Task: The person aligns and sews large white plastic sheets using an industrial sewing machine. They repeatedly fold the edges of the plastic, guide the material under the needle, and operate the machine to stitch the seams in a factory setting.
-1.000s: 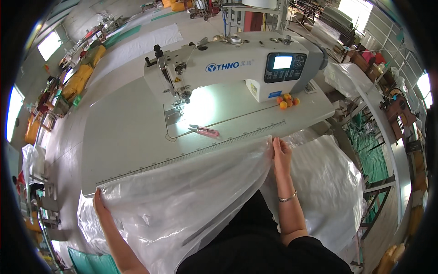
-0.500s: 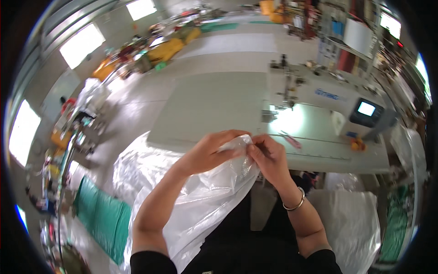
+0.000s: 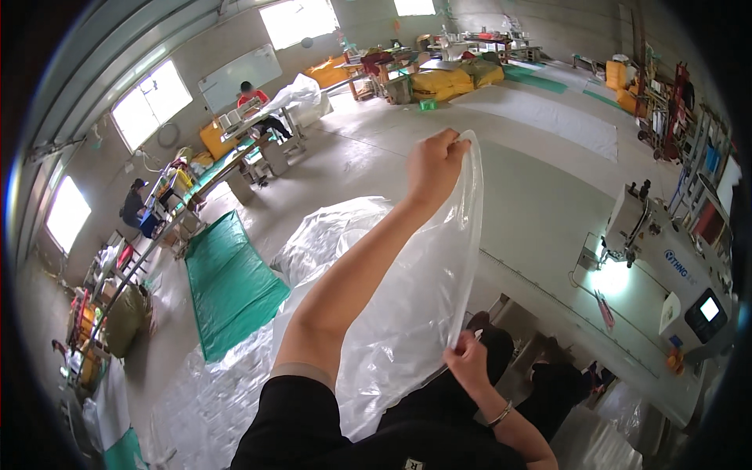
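Observation:
A large sheet of clear plastic [image 3: 415, 290] hangs in front of me and spreads down to the left over the floor. My left hand [image 3: 435, 160] is raised high, its fingers closed on the sheet's upper edge. Lower down, near my lap, my right hand [image 3: 470, 362] pinches the same edge, which runs taut between the two hands. A bracelet circles my right wrist. To the right stands an industrial sewing machine [image 3: 666, 266] with a lit needle area and a small screen. Pink-handled snips [image 3: 604, 309] lie on its pale table [image 3: 540, 204].
A green sheet [image 3: 235, 286] lies on the floor to the left. Two people sit at far workstations, one in red [image 3: 252, 98], one in dark clothes [image 3: 135, 205]. Yellow bundles [image 3: 442, 84] are at the back. More clear plastic [image 3: 587, 442] lies at lower right.
My hands have moved apart along the plastic's edge: the left rose up, the right dropped towards my lap. The view has turned left, so the sewing machine sits farther right.

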The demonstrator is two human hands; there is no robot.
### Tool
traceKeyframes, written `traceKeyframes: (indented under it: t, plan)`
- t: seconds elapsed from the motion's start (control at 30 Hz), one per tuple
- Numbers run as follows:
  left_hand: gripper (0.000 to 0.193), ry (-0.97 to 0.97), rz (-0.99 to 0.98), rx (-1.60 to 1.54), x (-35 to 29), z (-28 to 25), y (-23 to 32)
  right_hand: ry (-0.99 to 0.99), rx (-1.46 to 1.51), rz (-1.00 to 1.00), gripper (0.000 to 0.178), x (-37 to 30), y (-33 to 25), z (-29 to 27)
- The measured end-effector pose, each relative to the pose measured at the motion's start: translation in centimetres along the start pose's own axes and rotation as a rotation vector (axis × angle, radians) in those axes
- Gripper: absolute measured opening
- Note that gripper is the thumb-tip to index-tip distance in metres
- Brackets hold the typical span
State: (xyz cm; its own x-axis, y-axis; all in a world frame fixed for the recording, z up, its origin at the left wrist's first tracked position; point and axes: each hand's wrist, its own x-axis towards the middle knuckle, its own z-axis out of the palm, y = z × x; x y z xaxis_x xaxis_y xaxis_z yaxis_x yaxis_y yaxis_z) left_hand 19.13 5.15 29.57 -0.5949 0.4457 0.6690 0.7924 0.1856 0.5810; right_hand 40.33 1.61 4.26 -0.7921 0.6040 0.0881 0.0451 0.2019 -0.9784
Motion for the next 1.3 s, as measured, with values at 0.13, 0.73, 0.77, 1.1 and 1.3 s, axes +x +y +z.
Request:
traceKeyframes:
  t: [0.13,0.73,0.77,1.1,1.3]
  plan:
    - [0.022,0.202,0.021,0.044,1.5,-1.1,-1.5,-0.285,0.122,0.187,0.017,-2.2,2.3,2.5]
    - [0.023,-0.681,-0.272,0.066,-1.8,0.2,-15.4,0.383,-0.308,0.231,0.017,-2.2,-4.4,-30.6]
    - [0.025,-0.722,-0.382,-0.031,-3.6,1.6,-14.4,0.351,-0.418,0.218,0.018,-2.5,-4.5,-31.6]
    - [0.020,-0.126,-0.544,-0.291,-5.2,7.2,-22.7,0.636,0.623,-0.137,0.051,-13.3,1.1,-30.1]
    - [0.020,-0.069,-0.535,-0.315,-5.3,8.9,-21.1,0.676,0.708,-0.112,0.046,-19.7,-1.5,-18.3]
